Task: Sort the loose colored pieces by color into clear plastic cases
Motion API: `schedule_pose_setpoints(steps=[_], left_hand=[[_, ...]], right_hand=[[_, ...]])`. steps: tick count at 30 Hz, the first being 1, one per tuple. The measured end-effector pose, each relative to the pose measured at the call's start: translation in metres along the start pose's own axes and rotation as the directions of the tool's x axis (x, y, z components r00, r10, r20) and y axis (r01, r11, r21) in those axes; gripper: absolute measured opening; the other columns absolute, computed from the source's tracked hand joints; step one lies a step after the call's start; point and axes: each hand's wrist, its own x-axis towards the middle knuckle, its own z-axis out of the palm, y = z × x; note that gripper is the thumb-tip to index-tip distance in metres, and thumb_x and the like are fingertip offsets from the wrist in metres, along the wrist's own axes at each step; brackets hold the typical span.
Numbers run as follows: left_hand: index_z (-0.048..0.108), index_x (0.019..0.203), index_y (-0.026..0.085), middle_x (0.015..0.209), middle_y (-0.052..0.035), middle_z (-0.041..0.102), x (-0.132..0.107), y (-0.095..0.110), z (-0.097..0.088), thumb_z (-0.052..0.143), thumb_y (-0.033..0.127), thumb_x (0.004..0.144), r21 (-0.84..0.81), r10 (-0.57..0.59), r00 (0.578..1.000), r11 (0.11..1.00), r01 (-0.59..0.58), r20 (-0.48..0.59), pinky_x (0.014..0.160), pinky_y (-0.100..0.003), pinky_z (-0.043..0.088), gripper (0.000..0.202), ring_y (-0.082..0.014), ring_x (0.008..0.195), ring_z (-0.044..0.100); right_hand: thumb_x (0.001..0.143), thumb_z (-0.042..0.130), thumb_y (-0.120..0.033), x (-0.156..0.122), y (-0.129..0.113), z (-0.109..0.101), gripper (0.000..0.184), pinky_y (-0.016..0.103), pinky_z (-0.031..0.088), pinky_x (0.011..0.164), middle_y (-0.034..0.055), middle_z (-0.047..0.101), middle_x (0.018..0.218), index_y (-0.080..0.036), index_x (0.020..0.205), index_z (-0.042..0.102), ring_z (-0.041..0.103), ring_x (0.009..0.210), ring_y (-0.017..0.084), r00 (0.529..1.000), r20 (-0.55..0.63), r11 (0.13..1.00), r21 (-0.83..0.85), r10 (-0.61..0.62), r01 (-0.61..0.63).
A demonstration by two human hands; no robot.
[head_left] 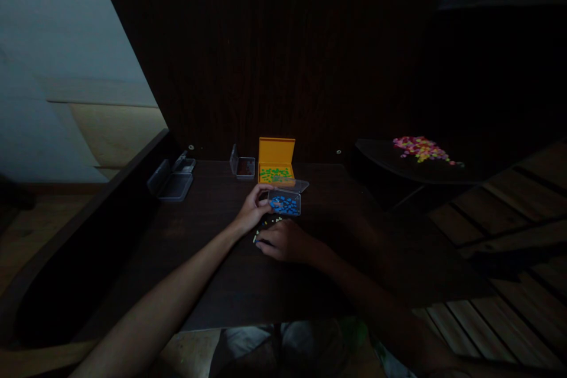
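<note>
Remotely, I saw the left hand (254, 209) gripping a clear rectangular plastic box (300, 204), nearer the dark wooden surface's (212, 201) back edge than the right hand (286, 240), whose hold was unclear.

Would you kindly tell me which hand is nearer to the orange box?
The left hand. It holds the clear box just in front of the orange box; the right hand is farther off, on the near side of the clear box, beside the pale pieces.
</note>
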Motion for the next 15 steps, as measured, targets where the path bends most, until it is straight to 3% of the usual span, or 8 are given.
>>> schedule_pose_setpoints(steps=[9, 15], left_hand=[[0.057, 0.099, 0.019, 0.118, -0.0040, 0.059, -0.001, 0.001, 0.001, 0.069, 0.008, 0.054, -0.012, -0.019, 1.000, 1.000, 0.019, -0.012, 0.072, -0.024, 0.051, 0.048, -0.0139, 0.086, 0.062], [0.058, 0.099, 0.019, 0.117, -0.0042, 0.059, -0.001, 0.001, 0.001, 0.070, 0.008, 0.056, 0.001, -0.002, 1.000, 1.000, 0.002, -0.005, 0.073, -0.023, 0.051, 0.046, -0.0158, 0.093, 0.061]], right_hand=[[0.090, 0.059, -0.026, -0.001, 0.003, -0.001, 0.016, 0.025, 0.037, 0.065, 0.0053, 0.071, 0.077, -0.016, 0.090, 0.071, 0.061, 0.069, 0.015, 0.999, -0.043, 0.992, 0.124, 0.007, -0.002], [0.087, 0.062, -0.023, -0.004, 0.007, -0.011, 0.008, 0.022, 0.032, 0.058, -0.0040, 0.059, 0.060, -0.017, 0.086, 0.067, 0.050, 0.054, 0.010, 0.992, -0.091, 0.957, 0.285, 0.089, -0.060]])
